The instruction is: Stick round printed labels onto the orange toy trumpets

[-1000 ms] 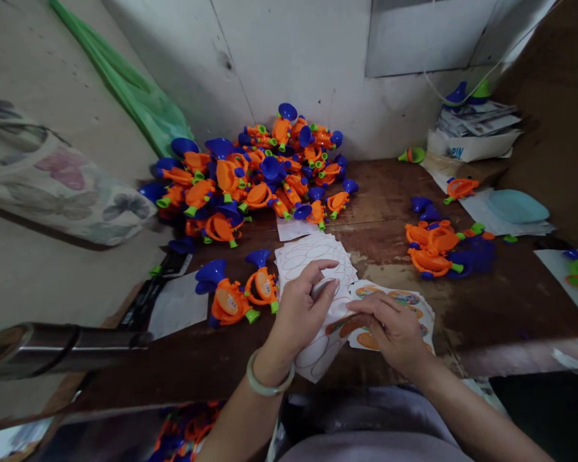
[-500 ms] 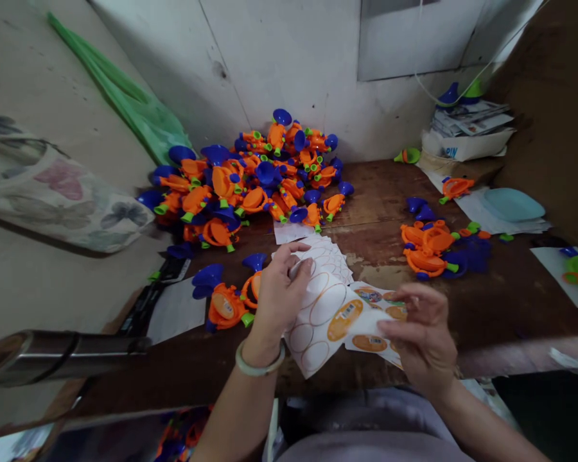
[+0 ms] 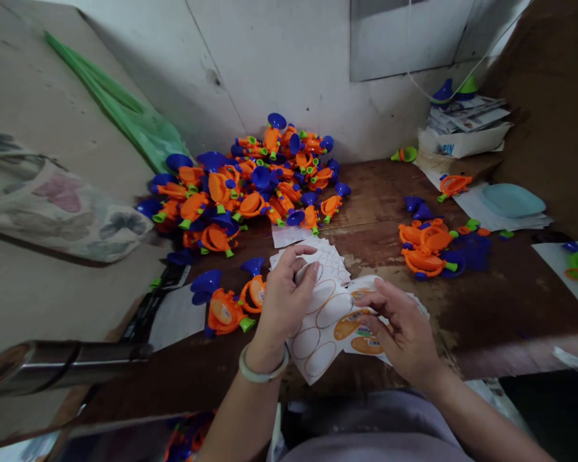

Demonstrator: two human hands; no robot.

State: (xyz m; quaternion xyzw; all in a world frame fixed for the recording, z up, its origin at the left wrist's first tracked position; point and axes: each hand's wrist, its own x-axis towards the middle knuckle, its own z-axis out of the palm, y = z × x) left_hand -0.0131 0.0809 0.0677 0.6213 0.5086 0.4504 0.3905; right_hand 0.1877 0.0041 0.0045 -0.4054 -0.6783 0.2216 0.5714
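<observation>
My left hand [image 3: 285,301], with a pale bangle at the wrist, grips a white sticker sheet [image 3: 313,343] between thumb and fingers. Outlines of emptied ovals cover much of that sheet, and orange oval stickers with barcodes remain toward its right. My right hand [image 3: 407,330] pinches at the sheet's right part, thumb and fingers over an orange sticker; whether one is lifted off is hidden. Beneath lie more sticker sheets [image 3: 334,260]. Left of my left hand, an orange toy trumpet [image 3: 224,311] with a blue bell and green mouthpiece bears an oval sticker, beside another like it.
A heap of orange and blue toy trumpets [image 3: 250,186] lies against the wall. More trumpets [image 3: 426,247] sit at right, near a light-blue dish [image 3: 513,199] and a paper-filled box [image 3: 472,138]. A metal cylinder [image 3: 72,362] juts in at left below a floral cloth [image 3: 62,199].
My right hand has moved left and slightly up, its fingers now over the sheet's orange stickers. My left hand keeps its hold. The view has shifted slightly.
</observation>
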